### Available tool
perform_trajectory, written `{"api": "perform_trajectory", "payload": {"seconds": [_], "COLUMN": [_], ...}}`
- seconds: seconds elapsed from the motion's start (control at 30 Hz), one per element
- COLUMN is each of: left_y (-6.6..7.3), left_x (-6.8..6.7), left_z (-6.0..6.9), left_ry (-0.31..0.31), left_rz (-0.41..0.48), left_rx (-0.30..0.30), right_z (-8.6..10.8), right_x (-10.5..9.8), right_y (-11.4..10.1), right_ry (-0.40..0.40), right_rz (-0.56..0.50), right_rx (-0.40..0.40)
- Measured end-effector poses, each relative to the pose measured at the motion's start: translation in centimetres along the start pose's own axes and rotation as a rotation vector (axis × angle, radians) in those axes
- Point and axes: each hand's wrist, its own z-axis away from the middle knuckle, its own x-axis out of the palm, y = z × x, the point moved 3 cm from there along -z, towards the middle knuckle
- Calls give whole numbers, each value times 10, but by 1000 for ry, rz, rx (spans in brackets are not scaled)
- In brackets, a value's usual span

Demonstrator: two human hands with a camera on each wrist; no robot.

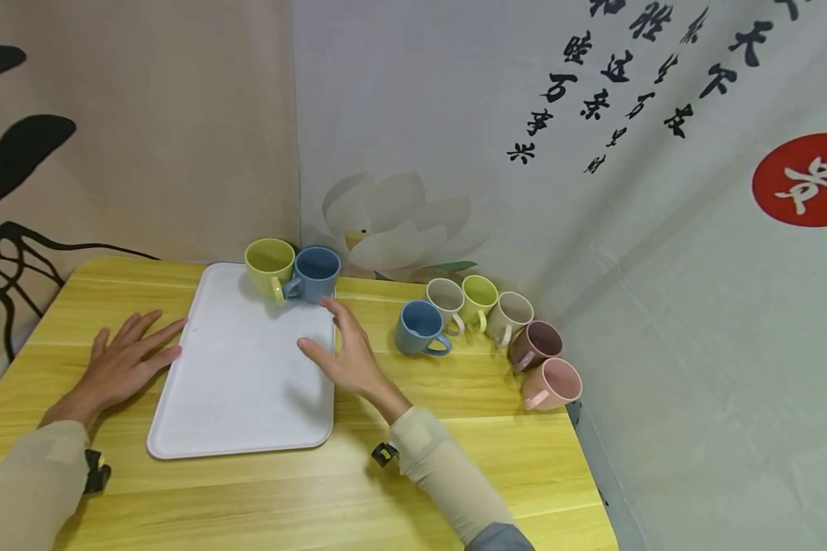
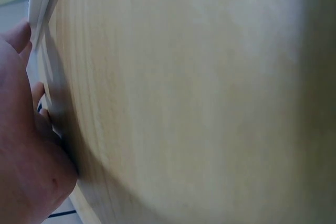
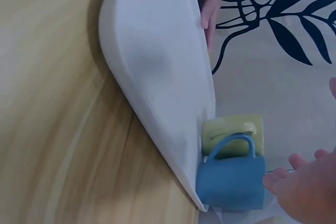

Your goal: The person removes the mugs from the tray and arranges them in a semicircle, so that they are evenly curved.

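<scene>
A white tray lies on the wooden table, with a yellow-green mug and a blue mug side by side at its far edge. My left hand rests at the tray's left edge, fingers spread and touching the rim. Over the tray's right side hovers my right hand, thumb and fingers apart and nothing between them. In the right wrist view, its fingertips are close to the tray's blue mug; whether they touch it I cannot tell.
Right of the tray stand another blue mug, a greyish-white mug, a lime mug, a beige mug, a maroon mug and a pink mug. A printed cloth hangs behind the table.
</scene>
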Motion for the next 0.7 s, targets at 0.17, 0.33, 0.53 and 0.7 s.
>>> {"api": "perform_trajectory", "payload": {"seconds": [0.17, 0.33, 0.53, 0.7], "left_y": [1, 1, 1, 0], "left_x": [0, 0, 0, 1], "left_z": [1, 0, 0, 1], "left_ry": [3, 2, 2, 4], "left_rz": [-1, -2, -6, -6], "left_rx": [2, 8, 7, 3], "right_z": [-16, -30, -44, -54], "right_x": [11, 21, 32, 43], "right_y": [4, 9, 13, 17], "right_ry": [0, -1, 6, 17], "right_rz": [-66, -162, -221, -246], "right_rx": [44, 101, 150, 187]}}
